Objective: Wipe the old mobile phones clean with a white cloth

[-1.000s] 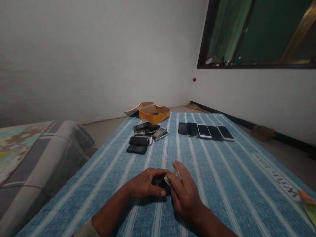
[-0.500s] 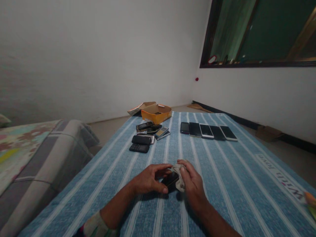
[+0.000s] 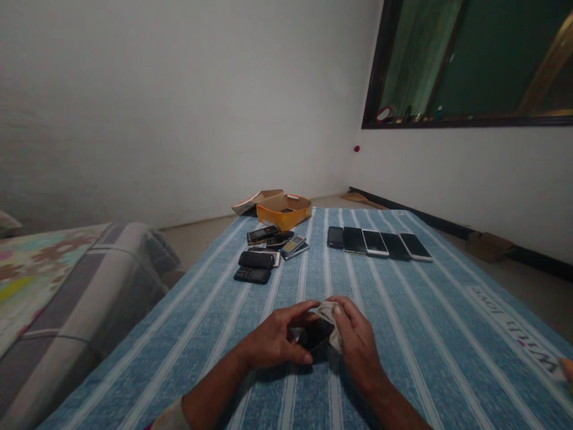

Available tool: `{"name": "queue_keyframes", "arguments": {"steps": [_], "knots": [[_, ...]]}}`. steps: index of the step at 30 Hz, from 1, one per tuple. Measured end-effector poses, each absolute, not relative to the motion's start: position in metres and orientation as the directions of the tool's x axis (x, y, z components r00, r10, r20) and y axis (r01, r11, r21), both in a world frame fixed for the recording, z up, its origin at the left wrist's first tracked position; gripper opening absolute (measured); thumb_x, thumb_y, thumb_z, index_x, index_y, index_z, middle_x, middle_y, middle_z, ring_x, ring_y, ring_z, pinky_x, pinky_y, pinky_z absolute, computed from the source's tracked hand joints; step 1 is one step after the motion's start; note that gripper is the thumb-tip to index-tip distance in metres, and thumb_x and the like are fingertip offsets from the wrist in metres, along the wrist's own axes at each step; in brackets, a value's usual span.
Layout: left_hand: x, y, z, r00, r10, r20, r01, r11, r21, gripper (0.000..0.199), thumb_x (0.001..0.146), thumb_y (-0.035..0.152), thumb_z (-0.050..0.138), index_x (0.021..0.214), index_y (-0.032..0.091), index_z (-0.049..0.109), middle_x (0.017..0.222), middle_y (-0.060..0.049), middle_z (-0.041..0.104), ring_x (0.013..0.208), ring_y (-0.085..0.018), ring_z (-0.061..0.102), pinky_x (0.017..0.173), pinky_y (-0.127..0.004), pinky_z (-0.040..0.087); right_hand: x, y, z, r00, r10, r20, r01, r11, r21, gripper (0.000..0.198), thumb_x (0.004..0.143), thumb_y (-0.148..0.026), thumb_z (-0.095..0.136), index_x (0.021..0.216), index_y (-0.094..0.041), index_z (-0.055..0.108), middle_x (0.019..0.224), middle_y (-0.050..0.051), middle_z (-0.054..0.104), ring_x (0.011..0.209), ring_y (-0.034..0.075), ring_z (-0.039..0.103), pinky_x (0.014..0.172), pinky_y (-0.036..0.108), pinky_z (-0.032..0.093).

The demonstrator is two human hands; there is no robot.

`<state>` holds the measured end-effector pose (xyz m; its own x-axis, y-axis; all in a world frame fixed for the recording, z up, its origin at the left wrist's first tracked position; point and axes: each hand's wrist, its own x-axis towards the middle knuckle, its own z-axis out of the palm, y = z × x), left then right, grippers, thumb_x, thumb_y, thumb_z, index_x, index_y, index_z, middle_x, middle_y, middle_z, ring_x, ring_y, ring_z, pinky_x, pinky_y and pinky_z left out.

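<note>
My left hand (image 3: 280, 337) grips a dark mobile phone (image 3: 316, 335) by its edges, fingers along the far side and thumb along the near side. Pinched in my right hand (image 3: 357, 337) is a pale cloth (image 3: 332, 313), which lies against the phone's right end. Both hands are just above the striped blue tablecloth (image 3: 277, 388). Part of the phone is hidden by the cloth and fingers.
Several phones lie in a row (image 3: 376, 243) at the back right. Another loose group includes a black keypad phone (image 3: 252, 275) and a black phone (image 3: 256, 259). Behind them stands an open orange box (image 3: 277, 218). A covered bed (image 3: 111, 280) is at left.
The phone has tilted a little in my left hand and shows more of its dark face. My right hand and the cloth have shifted slightly right. The view has tipped up slightly.
</note>
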<state>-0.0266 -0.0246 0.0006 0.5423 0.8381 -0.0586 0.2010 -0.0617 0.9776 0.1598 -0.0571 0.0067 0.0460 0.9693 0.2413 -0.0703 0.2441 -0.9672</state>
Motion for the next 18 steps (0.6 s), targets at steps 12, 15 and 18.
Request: {"name": "queue_keyframes", "arguments": {"steps": [12,15,18], "knots": [[-0.021,-0.027,0.001,0.563,0.824,-0.071,0.201,-0.053,0.978,0.111,0.052,0.017,0.089,0.148,0.025,0.034,0.122,-0.013,0.064,0.086,-0.022,0.061,0.063,-0.026,0.045,0.159,-0.048,0.008,0.08,0.996,0.042,-0.335,0.066,-0.94,0.034,0.081,-0.052,0.059,0.074,-0.02,0.061,0.067,-0.001,0.06,0.062,0.015,0.056,0.06,0.025,0.047],[-0.016,-0.029,0.005,0.571,0.82,-0.045,0.14,-0.043,0.989,0.111,0.054,0.014,0.088,0.149,0.027,0.032,0.124,-0.013,0.063,0.098,-0.028,0.061,0.065,-0.027,0.047,0.159,-0.047,0.006,0.123,0.992,0.03,-0.329,0.07,-0.942,0.037,0.082,-0.056,0.057,0.075,-0.02,0.064,0.068,0.0,0.062,0.064,0.016,0.057,0.063,0.026,0.048],[-0.01,-0.03,0.007,0.575,0.818,-0.006,0.032,-0.015,0.999,0.107,0.056,0.014,0.088,0.147,0.027,0.035,0.126,-0.015,0.061,0.107,-0.031,0.059,0.068,-0.027,0.049,0.156,-0.048,0.004,0.13,0.992,0.005,-0.34,0.049,-0.939,0.043,0.084,-0.06,0.053,0.082,-0.02,0.068,0.076,0.001,0.067,0.07,0.017,0.061,0.07,0.028,0.05]]}}
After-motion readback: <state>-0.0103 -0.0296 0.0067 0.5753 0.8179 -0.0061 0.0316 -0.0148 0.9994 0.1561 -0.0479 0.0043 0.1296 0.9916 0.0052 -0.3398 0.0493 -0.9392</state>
